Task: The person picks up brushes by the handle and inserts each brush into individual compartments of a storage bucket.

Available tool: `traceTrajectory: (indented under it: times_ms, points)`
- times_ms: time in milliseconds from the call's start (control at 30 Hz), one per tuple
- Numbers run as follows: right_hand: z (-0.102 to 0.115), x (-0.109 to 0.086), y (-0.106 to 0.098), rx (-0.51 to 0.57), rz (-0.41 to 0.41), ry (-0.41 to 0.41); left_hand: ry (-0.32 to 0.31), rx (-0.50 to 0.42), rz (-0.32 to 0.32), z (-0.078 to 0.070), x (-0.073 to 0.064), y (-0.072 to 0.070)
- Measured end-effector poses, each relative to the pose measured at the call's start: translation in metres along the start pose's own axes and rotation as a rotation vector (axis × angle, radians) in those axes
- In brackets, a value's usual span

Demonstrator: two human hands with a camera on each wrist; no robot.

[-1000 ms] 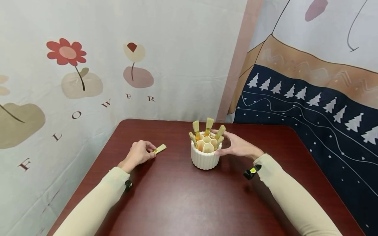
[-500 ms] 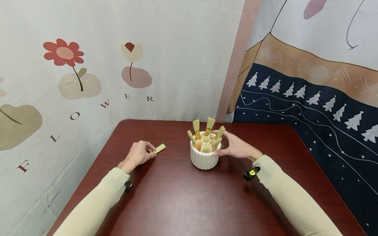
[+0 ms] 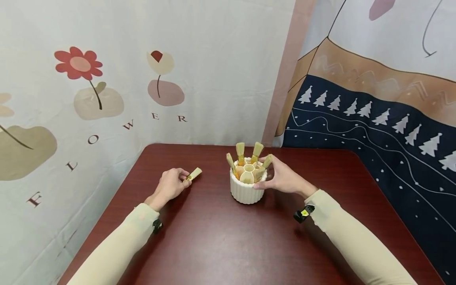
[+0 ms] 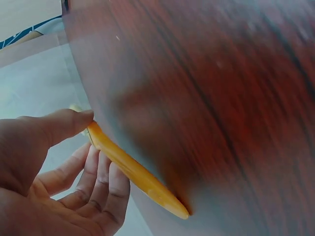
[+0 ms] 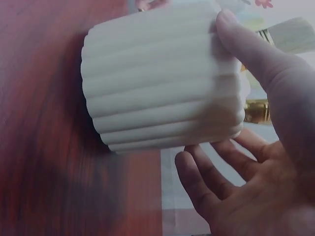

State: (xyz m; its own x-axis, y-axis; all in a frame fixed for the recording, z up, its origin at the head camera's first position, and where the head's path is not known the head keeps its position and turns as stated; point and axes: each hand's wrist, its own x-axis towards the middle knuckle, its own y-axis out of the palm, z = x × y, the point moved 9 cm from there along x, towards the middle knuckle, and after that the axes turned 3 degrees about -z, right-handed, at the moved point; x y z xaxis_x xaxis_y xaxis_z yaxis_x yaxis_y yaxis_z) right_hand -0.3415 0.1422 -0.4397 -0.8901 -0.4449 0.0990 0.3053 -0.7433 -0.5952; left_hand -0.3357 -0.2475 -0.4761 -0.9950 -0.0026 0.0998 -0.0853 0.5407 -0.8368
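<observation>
My left hand (image 3: pixel 171 184) pinches a flat paintbrush (image 3: pixel 194 174) between thumb and fingers, left of centre over the table. In the left wrist view the brush's orange handle (image 4: pixel 140 172) slants down, its end close to the tabletop. My right hand (image 3: pixel 285 178) grips a white ribbed brush holder (image 3: pixel 247 192) from its right side, thumb at the front rim and fingers behind. Several brushes (image 3: pixel 240 152) stand in the holder's compartments, bristles up. The right wrist view shows the thumb against the holder's ribbed wall (image 5: pixel 157 78).
The dark red-brown table (image 3: pixel 217 245) has rounded far corners. Behind it hangs a pale cloth (image 3: pixel 221 79) printed with flowers and letters. A dark blue cloth (image 3: pixel 331 122) with white trees hangs along the right side.
The holder has turned a little under my right hand, its rear brushes shifting to the right. My left hand has tilted the paintbrush slightly, its bristle end rising a bit.
</observation>
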Motion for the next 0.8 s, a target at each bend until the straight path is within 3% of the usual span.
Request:
traceTrajectory:
  times_ms: [233,500,800]
  points:
    - [0.006,-0.005,0.003,-0.056,-0.057,0.026,0.054,-0.007,-0.064,-0.01,0.0,-0.005]
    - [0.019,-0.008,0.002,-0.079,-0.148,0.016,0.096,-0.066,-0.196,-0.024,-0.001,-0.016]
    - [0.016,-0.02,0.01,-0.166,-0.212,0.129,0.155,-0.184,-0.319,-0.05,-0.011,-0.024]
